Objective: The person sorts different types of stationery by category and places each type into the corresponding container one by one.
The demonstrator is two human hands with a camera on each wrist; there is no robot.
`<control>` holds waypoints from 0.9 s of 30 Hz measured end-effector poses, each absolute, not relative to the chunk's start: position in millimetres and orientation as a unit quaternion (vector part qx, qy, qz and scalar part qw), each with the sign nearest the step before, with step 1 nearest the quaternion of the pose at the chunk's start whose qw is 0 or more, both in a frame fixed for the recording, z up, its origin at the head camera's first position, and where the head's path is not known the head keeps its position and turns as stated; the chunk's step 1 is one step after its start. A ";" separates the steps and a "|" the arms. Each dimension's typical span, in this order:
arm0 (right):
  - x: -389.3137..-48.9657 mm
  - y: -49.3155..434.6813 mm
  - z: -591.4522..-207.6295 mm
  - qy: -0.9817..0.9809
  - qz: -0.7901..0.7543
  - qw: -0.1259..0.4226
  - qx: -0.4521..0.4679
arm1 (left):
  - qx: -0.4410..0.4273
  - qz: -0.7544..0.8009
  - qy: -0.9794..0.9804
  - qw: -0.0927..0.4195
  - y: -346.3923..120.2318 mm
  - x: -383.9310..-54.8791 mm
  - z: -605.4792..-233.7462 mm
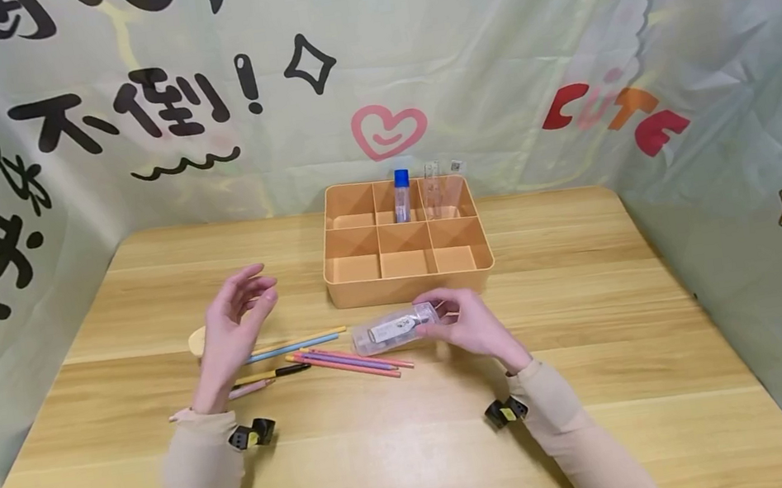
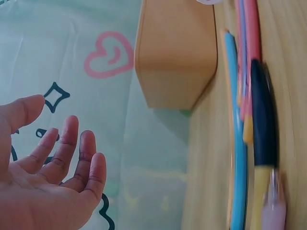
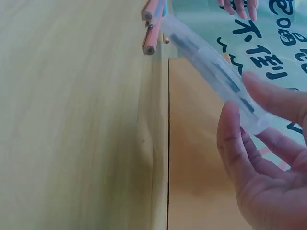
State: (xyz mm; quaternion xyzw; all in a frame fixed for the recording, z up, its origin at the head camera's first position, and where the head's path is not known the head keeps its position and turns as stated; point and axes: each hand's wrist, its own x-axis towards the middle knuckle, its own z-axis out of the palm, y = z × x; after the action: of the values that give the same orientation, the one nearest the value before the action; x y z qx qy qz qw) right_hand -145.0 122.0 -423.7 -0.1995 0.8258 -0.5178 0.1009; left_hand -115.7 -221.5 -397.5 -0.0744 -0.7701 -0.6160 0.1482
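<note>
My right hand [image 1: 473, 322] pinches one end of a clear plastic case [image 1: 391, 329] with a white label, thumb against fingers. In the right wrist view the case [image 3: 211, 72] looks thin and slightly curved, with dark shapes showing through it. My left hand [image 1: 232, 320] is raised above the left group of pencils, its fingers loosely bent and nothing in them. Under and beside it lie a blue pencil [image 1: 296, 346], a black-and-yellow pen [image 1: 292, 370] and a pinkish pen [image 2: 273, 211]. Several pink and purple pencils [image 1: 351, 364] lie just in front of the case.
Behind the hands stands an orange divided organizer box [image 1: 412, 286]. A blue-capped tube [image 1: 402, 196] and clear rulers [image 1: 432, 188] stand in its back compartments. A pale round-ended thing [image 1: 196, 342] is partly hidden behind the left hand. A printed cloth [image 1: 470, 58] hangs around the wooden table [image 1: 596, 315].
</note>
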 end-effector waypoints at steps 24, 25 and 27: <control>-143.1 140.7 -381.7 0.803 -0.557 -0.055 -0.204 | -0.076 -0.629 -0.760 0.147 -213.0 -124.0 -391.9; -144.1 141.9 -378.4 0.801 -0.557 -0.062 -0.209 | -0.076 -0.629 -0.759 0.147 -213.2 -124.1 -392.0; -146.1 143.9 -371.8 0.800 -0.556 -0.076 -0.214 | -0.077 -0.630 -0.759 0.146 -213.3 -124.2 -392.1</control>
State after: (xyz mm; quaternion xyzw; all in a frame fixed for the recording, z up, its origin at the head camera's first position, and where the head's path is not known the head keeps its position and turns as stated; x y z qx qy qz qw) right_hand -146.1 143.9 -371.8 -0.2140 0.7995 -0.5560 -0.0763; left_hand -124.2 -213.3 -392.1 -0.0772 -0.7591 -0.6295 0.1465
